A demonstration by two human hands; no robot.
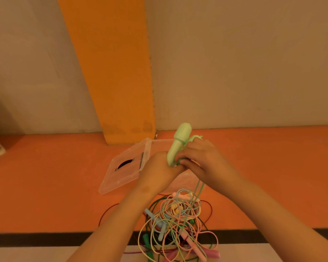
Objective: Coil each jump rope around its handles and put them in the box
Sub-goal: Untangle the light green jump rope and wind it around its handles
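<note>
Both the left hand [159, 167] and right hand [203, 157] are curled round the green handle [178, 146], held above the open box [160, 145]; coiling is judged barely begun, and its cord [199, 188] must next be drawn from the tangled pile [178, 224] and wound.

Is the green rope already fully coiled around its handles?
No: the green cord hangs loose from the handles, held by the left hand and right hand, down into the pile.
</note>
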